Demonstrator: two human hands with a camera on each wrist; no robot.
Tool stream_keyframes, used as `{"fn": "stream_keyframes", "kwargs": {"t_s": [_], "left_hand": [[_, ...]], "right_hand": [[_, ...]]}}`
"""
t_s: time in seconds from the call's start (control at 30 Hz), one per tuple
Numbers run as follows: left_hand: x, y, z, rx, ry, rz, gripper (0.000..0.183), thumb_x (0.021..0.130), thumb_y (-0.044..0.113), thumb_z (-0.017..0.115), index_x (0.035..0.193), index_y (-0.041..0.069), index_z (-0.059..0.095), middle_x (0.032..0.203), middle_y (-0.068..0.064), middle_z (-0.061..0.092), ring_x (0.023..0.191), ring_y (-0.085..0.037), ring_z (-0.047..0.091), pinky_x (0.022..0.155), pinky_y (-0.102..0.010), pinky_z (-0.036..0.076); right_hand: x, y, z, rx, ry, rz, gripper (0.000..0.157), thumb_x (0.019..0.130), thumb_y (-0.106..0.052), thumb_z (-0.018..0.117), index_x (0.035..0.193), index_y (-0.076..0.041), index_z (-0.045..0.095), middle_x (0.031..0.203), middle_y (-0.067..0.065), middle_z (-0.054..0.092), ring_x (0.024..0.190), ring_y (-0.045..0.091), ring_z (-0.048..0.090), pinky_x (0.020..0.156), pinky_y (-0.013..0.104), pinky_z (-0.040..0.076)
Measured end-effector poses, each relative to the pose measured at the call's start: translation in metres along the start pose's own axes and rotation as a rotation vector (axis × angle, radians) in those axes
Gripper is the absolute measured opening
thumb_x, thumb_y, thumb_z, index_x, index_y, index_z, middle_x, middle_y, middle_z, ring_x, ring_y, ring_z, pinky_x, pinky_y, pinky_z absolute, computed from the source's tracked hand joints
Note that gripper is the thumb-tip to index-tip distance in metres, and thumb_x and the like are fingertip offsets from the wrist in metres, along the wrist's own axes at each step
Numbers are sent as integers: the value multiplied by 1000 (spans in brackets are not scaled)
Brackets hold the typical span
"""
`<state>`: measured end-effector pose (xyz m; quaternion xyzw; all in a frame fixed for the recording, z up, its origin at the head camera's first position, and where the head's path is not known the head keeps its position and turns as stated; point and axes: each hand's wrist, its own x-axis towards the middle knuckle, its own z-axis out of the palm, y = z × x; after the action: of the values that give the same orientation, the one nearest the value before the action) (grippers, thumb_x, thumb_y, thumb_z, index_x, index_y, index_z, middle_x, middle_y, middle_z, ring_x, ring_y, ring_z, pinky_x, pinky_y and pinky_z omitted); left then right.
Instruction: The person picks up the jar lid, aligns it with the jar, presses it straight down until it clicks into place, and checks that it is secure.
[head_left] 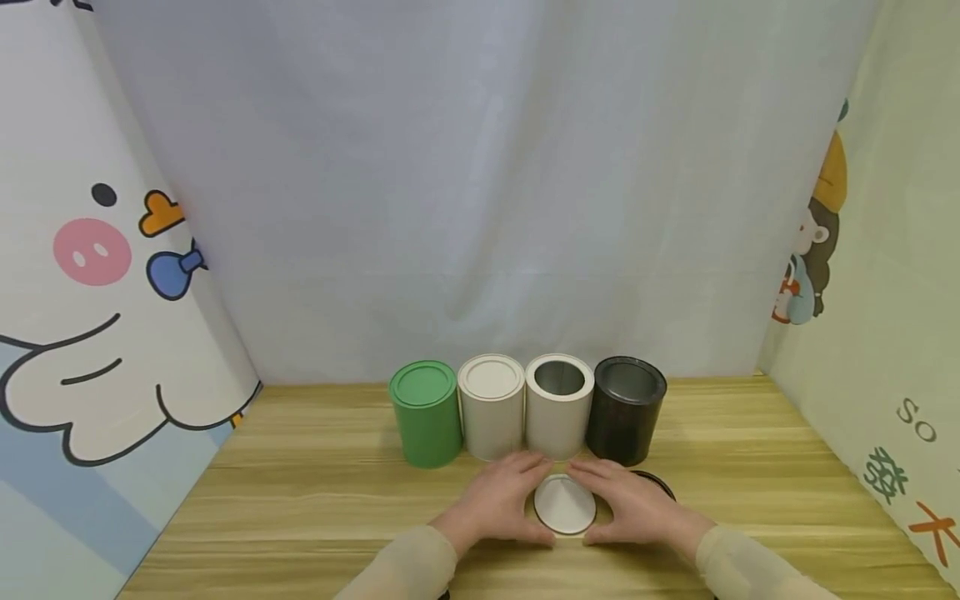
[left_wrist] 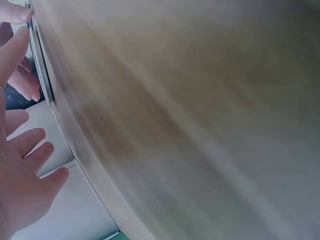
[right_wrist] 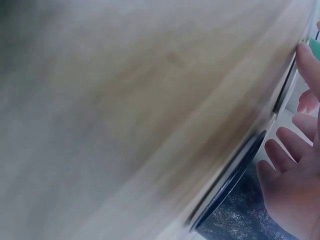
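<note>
A white round lid lies flat on the table, between my two hands. On its left side my left hand curves loosely inward, fingertips toward the lid's far edge and thumb near its close edge. My right hand mirrors it on the right side. Both hands have relaxed, spread fingers and grip nothing. Partly hidden behind the right hand is a black lid; its dark rim shows near the fingers in the right wrist view.
Behind the hands stands a row of cans: a lidded green can, a lidded white can, a white can with an open top and a black can with an open top. A grey-white curtain hangs behind the wooden table.
</note>
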<state>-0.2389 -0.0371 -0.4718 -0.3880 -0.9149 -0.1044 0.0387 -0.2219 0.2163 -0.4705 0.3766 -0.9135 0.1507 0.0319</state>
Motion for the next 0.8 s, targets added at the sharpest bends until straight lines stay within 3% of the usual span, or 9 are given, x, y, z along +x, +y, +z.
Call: {"fn": "stream_keyframes", "kwargs": {"t_s": [0.43, 0.8], "left_hand": [[3, -5, 3, 40, -12, 72, 85, 75, 56, 80, 141, 8, 55, 141, -6, 56, 130, -22, 51, 110, -36, 39], [4, -6, 5, -9, -35, 99, 70, 77, 50, 81, 132, 10, 61, 129, 1, 63, 123, -15, 55, 104, -26, 43]], "right_hand": [[3, 0, 5, -15, 0, -4, 79, 78, -49, 80, 138, -3, 56, 138, 13, 57, 124, 32, 54, 98, 49, 49], [7, -1, 6, -47, -20, 9, 79, 81, -54, 76, 136, -1, 58, 133, 11, 61, 122, 29, 56, 99, 46, 48]]}}
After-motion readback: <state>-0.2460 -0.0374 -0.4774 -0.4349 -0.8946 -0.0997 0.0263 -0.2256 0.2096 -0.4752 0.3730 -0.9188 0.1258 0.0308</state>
